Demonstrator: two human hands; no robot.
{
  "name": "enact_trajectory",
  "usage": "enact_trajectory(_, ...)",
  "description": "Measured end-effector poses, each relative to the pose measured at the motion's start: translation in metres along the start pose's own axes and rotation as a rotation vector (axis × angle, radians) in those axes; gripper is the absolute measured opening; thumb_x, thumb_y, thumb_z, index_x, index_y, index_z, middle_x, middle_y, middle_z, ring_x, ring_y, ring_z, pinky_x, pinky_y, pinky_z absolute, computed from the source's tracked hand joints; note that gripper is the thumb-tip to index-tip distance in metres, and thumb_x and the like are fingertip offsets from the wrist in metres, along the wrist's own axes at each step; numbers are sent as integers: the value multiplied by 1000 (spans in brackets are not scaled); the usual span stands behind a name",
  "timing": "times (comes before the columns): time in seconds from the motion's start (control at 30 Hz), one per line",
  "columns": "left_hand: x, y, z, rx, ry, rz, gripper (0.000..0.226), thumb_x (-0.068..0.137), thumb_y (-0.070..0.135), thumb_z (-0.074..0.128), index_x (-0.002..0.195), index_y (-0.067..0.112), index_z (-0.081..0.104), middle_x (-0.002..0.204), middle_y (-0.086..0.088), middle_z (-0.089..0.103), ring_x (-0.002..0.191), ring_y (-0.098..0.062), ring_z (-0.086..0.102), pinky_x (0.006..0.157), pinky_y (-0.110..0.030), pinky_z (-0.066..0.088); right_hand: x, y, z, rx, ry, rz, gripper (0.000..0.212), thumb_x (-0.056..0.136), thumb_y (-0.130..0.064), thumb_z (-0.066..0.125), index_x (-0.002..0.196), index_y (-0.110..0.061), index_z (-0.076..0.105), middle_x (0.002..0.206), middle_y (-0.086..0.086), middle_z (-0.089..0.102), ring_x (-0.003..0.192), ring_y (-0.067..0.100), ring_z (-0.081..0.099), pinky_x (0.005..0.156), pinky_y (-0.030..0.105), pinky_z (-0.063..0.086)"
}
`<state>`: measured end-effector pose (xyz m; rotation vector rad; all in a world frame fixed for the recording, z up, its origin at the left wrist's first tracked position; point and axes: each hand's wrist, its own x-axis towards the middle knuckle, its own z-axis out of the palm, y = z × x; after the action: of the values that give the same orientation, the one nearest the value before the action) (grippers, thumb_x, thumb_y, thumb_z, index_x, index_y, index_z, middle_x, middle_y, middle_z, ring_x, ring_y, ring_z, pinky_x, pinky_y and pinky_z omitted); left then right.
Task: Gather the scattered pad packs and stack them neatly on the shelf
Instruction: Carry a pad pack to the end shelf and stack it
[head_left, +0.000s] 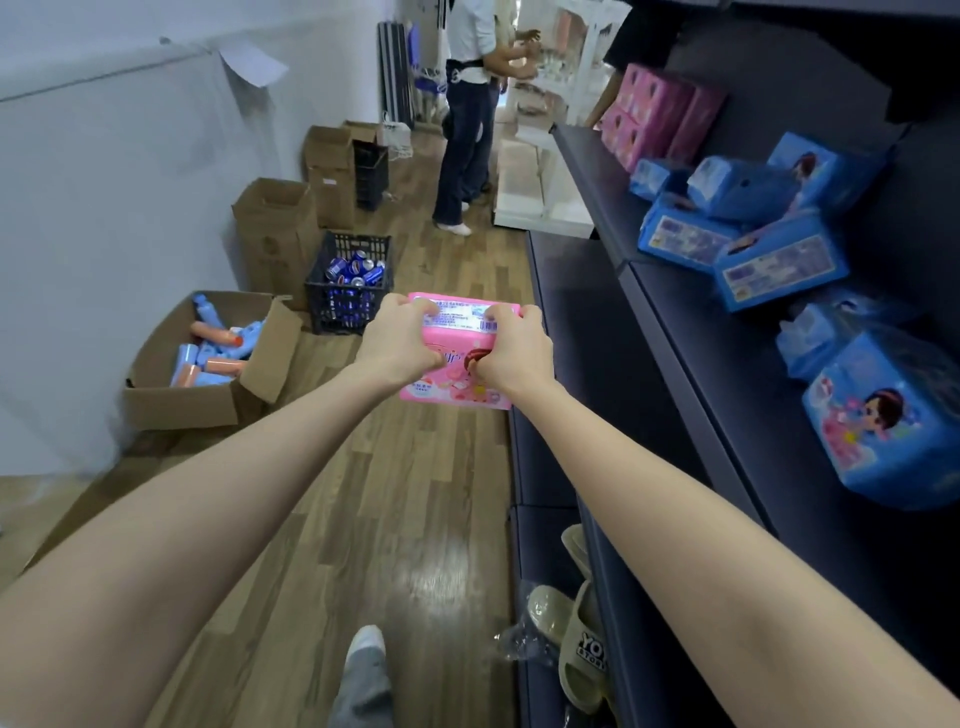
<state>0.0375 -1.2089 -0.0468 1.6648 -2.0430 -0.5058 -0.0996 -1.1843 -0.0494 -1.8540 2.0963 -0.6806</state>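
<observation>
I hold one pink pad pack (451, 388) out in front of me with both arms stretched. My left hand (397, 338) grips its left end and my right hand (511, 348) grips its right end. On each, the fingers curl over the far top edge and the thumb presses the near face. The pack is tilted with its printed front toward me and the barcode label on top. It hangs in the air over the wooden floor (415, 493), just left of the dark shelf (675, 332) and touching nothing but my hands.

On the shelf to my right, blue pad packs (779, 265) lie scattered, some tilted against each other, and one stands near me at the right edge. Further along, pink packs (660, 119) stand stacked together.

On the floor at left are a cardboard box (176, 405) of bottles and, beyond it, a black crate (350, 306) of cans. Another person (467, 104) stands at the far end.
</observation>
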Motion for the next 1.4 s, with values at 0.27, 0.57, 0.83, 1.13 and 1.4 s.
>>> enact_trajectory(0.27, 113, -44, -8, -27, -34, 27, 63, 75, 12, 71, 133, 13, 47, 135, -12, 37, 112, -31, 51, 91, -33, 41, 109, -28, 32, -35, 8, 33, 50, 82, -18, 66, 127, -13, 46, 128, 13, 38, 109, 32, 53, 89, 37, 48)
enact_trajectory(0.57, 223, -73, -25, -21, -42, 103, 63, 74, 14, 73, 132, 13, 47, 135, -12, 37, 116, -29, 49, 93, -33, 40, 208, -55, 49, 5, 59, 79, 46, 82, -16, 66, 124, -12, 47, 129, 12, 37, 109, 30, 52, 85, 36, 50)
enact_trajectory(0.83, 291, -81, -7, -32, -76, 118, 63, 75, 15, 73, 132, 13, 47, 134, -12, 37, 116, -30, 48, 94, -35, 41, 271, -46, 58, -8, 51, 121, 47, 82, -16, 65, 125, -13, 47, 128, 11, 37, 108, 30, 52, 85, 35, 49)
enact_trajectory(1.13, 403, -75, 15, -1, -53, 116, 62, 76, 17, 73, 132, 13, 47, 135, -12, 37, 116, -30, 49, 90, -34, 42, 387, -20, 63, 28, 43, 115, 49, 81, -17, 67, 126, -14, 47, 129, 10, 37, 109, 30, 52, 84, 32, 47)
enact_trajectory(1.4, 529, -45, 33, -5, -23, 123, 63, 76, 18, 72, 133, 12, 46, 135, -12, 38, 114, -29, 50, 91, -34, 42, 517, 12, 42, 3, 51, 81, 52, 82, -17, 66, 129, -15, 46, 128, 10, 37, 108, 30, 52, 86, 33, 47)
